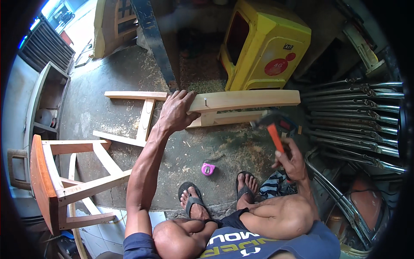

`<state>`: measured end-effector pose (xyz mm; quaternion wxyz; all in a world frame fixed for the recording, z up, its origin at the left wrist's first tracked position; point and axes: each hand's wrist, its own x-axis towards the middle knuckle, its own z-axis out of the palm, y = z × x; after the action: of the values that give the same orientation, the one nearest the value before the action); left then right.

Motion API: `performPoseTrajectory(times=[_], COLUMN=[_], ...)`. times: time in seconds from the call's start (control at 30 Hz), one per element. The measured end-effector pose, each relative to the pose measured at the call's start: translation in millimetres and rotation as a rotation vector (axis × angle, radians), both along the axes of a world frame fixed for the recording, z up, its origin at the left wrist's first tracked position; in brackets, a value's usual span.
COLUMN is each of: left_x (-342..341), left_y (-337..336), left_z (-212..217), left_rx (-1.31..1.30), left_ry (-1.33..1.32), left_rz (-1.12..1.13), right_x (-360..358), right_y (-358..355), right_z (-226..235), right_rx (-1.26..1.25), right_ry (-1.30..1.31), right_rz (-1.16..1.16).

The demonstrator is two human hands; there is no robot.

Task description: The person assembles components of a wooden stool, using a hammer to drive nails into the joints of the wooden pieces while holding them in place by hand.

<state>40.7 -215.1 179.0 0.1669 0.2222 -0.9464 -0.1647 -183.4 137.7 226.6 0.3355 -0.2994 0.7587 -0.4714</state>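
My left hand (177,110) presses down over the left end of a pale, slightly curved wooden beam (254,99), its fingers wrapped across the top. A nail (205,102) stands up from the beam just right of that hand. My right hand (293,159) grips a hammer (275,137) by its orange handle. The dark hammer head is raised to the right of the nail, apart from it. Under the beam another wooden rail (241,117) shows in part. To the left of my left hand lies an H-shaped wooden frame (145,118).
A pink tape measure (207,168) lies on the floor before my sandalled feet. At left stands a wooden stool frame (82,190). A yellow plastic stool (271,47) is at the back, and metal tubes (362,116) are stacked at right. Wood shavings litter the floor.
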Motion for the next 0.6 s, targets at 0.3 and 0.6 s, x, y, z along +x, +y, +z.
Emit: performPoseTrajectory(times=[0.3,0.6], left_x=[-5,15], left_y=[-2,-8], left_z=[4,2], left_rx=[0.013,-0.004], left_ry=[0.019,-0.026], left_rz=[-0.005,0.051], right_x=[33,56], right_y=[-97,-114], right_z=[64,99], right_rx=[-0.281,-0.225], right_ry=[0.538,0.428], right_rz=[0.355,0.322])
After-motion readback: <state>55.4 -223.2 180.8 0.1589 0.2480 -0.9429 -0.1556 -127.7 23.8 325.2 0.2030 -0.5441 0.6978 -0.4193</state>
